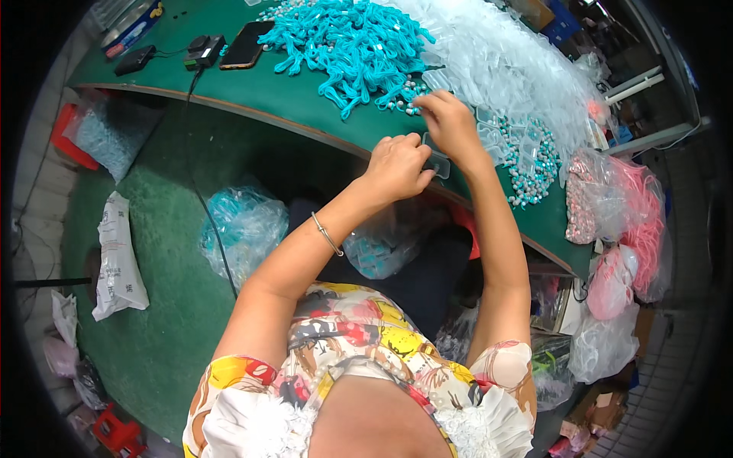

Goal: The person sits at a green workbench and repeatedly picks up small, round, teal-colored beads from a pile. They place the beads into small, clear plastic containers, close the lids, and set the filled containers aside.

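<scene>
At the near edge of the green table, my left hand (397, 168) has its fingers curled and its thumb at the side of a small clear plastic box (437, 165). The hand covers part of this box. Just beyond it, my right hand (450, 124) reaches to the small teal and pale beads (403, 95), with fingertips drawn together. Whatever sits between those fingertips is too small to make out. Against the beads lies a heap of bright turquoise cord bundles (351, 46). A large pile of clear plastic boxes (496, 61) spreads behind my right hand.
More teal and pale beads (531, 172) lie right of my right forearm. A phone (246, 46) and a black device (204, 52) with a hanging cable rest on the table (305, 99) at left. Bags of pink cords (641, 221) hang at the right end. Filled bags (240, 221) stand below.
</scene>
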`<act>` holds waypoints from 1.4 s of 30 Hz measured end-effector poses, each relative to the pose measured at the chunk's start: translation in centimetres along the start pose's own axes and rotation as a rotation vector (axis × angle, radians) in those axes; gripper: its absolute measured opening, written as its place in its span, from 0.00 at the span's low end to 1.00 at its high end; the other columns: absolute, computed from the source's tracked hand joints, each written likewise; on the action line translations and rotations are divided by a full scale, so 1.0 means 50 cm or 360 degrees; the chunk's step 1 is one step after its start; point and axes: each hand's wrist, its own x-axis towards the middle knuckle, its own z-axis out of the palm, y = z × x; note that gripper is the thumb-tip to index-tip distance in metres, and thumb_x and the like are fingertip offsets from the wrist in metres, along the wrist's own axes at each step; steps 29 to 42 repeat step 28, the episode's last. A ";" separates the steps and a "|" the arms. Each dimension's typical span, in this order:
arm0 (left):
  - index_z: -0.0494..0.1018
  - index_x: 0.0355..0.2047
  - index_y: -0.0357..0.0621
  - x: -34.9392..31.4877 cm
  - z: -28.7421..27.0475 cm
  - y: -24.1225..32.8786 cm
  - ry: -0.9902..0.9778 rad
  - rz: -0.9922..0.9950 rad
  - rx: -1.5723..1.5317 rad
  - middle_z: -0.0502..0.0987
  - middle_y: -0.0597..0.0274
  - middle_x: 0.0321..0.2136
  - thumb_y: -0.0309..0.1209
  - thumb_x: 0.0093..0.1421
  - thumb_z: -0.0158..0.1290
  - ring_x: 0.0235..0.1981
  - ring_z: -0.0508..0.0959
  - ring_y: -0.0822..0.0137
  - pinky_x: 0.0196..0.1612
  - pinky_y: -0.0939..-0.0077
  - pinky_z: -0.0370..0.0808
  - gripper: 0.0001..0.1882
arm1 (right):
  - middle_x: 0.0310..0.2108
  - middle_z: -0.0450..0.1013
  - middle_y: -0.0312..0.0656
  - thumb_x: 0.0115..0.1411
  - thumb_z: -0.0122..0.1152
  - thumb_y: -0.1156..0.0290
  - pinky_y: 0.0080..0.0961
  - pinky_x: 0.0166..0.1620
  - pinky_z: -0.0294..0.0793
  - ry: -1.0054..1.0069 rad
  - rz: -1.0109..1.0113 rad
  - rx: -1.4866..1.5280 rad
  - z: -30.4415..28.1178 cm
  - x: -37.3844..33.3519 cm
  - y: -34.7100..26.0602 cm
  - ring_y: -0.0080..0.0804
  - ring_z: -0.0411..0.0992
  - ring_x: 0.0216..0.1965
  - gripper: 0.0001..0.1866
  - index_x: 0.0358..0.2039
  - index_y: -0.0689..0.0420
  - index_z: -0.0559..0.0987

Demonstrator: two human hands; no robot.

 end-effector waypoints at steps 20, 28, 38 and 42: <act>0.75 0.41 0.46 -0.012 0.001 -0.033 0.0162 0.0063 -0.0297 0.75 0.60 0.30 0.36 0.49 0.65 0.34 0.78 0.54 0.36 0.60 0.74 0.19 | 0.28 0.76 0.38 0.51 0.63 0.76 0.41 0.40 0.70 0.0106 0.0043 0.0012 0.013 -0.017 0.079 0.39 0.76 0.36 0.06 0.31 0.52 0.81; 0.74 0.42 0.47 -0.007 0.003 -0.039 0.0086 0.0016 -0.0351 0.76 0.60 0.29 0.37 0.48 0.66 0.34 0.78 0.55 0.35 0.61 0.74 0.21 | 0.38 0.77 0.36 0.49 0.68 0.69 0.45 0.47 0.66 -0.0307 0.0230 -0.0289 0.001 -0.051 0.070 0.40 0.73 0.46 0.13 0.38 0.47 0.83; 0.74 0.42 0.47 -0.007 0.003 -0.039 0.0086 0.0016 -0.0351 0.76 0.60 0.29 0.37 0.48 0.66 0.34 0.78 0.55 0.35 0.61 0.74 0.21 | 0.38 0.77 0.36 0.49 0.68 0.69 0.45 0.47 0.66 -0.0307 0.0230 -0.0289 0.001 -0.051 0.070 0.40 0.73 0.46 0.13 0.38 0.47 0.83; 0.74 0.42 0.47 -0.007 0.003 -0.039 0.0086 0.0016 -0.0351 0.76 0.60 0.29 0.37 0.48 0.66 0.34 0.78 0.55 0.35 0.61 0.74 0.21 | 0.38 0.77 0.36 0.49 0.68 0.69 0.45 0.47 0.66 -0.0307 0.0230 -0.0289 0.001 -0.051 0.070 0.40 0.73 0.46 0.13 0.38 0.47 0.83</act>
